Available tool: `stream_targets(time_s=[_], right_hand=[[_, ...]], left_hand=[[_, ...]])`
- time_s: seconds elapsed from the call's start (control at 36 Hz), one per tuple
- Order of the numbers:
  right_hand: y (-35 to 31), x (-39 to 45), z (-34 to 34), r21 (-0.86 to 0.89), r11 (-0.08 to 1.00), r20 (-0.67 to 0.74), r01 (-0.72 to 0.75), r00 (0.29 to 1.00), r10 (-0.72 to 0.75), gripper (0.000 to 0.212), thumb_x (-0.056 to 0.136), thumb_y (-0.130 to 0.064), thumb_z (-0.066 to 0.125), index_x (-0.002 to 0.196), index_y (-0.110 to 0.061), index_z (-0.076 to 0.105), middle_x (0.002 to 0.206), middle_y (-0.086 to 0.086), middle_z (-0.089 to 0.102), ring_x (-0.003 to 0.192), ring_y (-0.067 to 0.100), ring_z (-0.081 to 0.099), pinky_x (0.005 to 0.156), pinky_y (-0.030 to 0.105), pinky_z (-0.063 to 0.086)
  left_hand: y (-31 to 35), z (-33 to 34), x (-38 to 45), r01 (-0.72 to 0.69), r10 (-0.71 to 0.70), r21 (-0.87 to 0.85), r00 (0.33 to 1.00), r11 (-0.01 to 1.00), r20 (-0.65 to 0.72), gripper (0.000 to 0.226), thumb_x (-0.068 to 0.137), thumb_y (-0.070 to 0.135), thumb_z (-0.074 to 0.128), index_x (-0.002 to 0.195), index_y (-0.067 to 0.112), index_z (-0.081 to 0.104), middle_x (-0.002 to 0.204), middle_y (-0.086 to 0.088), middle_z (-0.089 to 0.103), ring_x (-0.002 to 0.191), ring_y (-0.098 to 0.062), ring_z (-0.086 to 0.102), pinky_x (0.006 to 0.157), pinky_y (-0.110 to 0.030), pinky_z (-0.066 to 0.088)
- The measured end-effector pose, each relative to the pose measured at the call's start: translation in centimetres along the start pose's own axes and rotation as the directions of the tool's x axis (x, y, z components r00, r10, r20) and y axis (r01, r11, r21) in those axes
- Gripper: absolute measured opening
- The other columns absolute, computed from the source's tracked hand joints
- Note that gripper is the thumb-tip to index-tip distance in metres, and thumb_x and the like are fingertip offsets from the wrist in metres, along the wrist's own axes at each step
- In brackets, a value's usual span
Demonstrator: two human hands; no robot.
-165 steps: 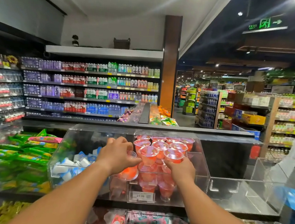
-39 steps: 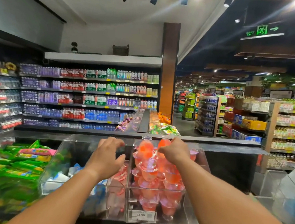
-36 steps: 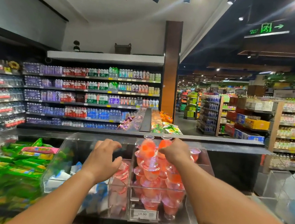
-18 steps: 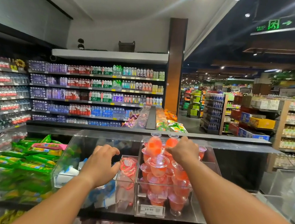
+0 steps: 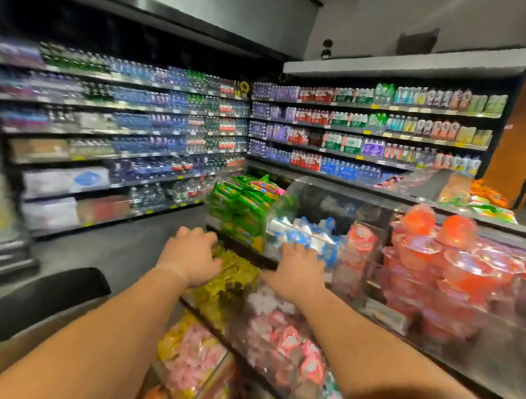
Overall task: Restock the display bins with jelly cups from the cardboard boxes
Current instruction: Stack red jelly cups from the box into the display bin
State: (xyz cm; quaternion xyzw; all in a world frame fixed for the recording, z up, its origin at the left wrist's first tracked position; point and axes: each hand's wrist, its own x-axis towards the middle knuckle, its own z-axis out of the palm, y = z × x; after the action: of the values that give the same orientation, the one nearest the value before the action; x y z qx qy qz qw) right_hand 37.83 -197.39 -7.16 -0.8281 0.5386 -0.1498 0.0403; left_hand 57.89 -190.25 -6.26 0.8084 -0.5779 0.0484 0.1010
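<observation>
both hands are empty: the left hand (image 5: pixel 192 255) and right hand (image 5: pixel 297 269) hover with loose, spread fingers, gripping nothing. the orange jelly cups (image 5: pixel 458 262) sit heaped in the clear display bin (image 5: pixel 496 340) at right (already brimming). they look light, slick and easily dented; best pinched by the stiff rim, away from the thin foil lid.

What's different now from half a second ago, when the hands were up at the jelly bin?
The view has swung left. Both hands have left the jelly cups: the left hand and right hand are now lower and left of the clear bin, fingers spread, holding nothing. The jelly cups remain piled high in the bin, two upside down on top.
</observation>
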Motion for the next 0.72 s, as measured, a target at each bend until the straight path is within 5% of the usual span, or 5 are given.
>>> stream_targets(time_s=[0.14,0.33,0.5,0.72], right_hand=[[-9.1,-5.7,6.7,0.088,0.987,0.258,0.131,0.954,-0.15,0.079,0.08,-0.068,0.063,0.139,-0.018,0.046,0.142,0.01,0.049,0.134,0.036,0.043,0.108,0.048,0.037],[-19.4,-14.1,12.5,0.146,0.927,0.424,0.346,0.824,-0.375,0.078,0.083,-0.063,0.063,0.139,-0.013,0.044,0.141,0.012,0.049,0.132,0.035,0.044,0.108,0.043,0.034],[-26.1,-17.0,15.5,0.183,0.905,0.509,0.384,0.751,-0.421,0.079,0.08,-0.066,0.062,0.14,-0.018,0.043,0.141,0.009,0.047,0.132,0.036,0.04,0.107,0.047,0.037],[-31.3,-15.5,19.5,0.18,0.92,0.537,0.349,0.749,-0.389,0.076,0.083,-0.065,0.061,0.141,-0.02,0.042,0.141,0.006,0.047,0.133,0.034,0.04,0.107,0.046,0.035]], left_hand=[[-8.6,1.7,-10.8,0.282,-0.286,0.051,0.951,0.958,0.117,0.052,0.093,0.053,0.053,0.135,0.024,0.053,0.136,-0.007,0.053,0.129,-0.033,0.044,0.1,-0.043,0.046],[-17.0,5.2,-24.5,0.595,-0.587,0.041,0.777,0.803,0.229,0.049,0.089,0.051,0.052,0.131,0.024,0.053,0.134,-0.006,0.055,0.127,-0.031,0.045,0.102,-0.044,0.045],[-22.8,5.2,-29.7,0.673,-0.665,0.069,0.701,0.737,0.259,0.053,0.092,0.052,0.051,0.136,0.022,0.051,0.137,-0.006,0.052,0.131,-0.033,0.041,0.106,-0.047,0.041],[-29.8,6.5,-28.6,0.679,-0.674,0.092,0.686,0.728,0.275,0.053,0.09,0.057,0.047,0.131,0.024,0.053,0.132,-0.006,0.054,0.125,-0.033,0.045,0.102,-0.048,0.04]])
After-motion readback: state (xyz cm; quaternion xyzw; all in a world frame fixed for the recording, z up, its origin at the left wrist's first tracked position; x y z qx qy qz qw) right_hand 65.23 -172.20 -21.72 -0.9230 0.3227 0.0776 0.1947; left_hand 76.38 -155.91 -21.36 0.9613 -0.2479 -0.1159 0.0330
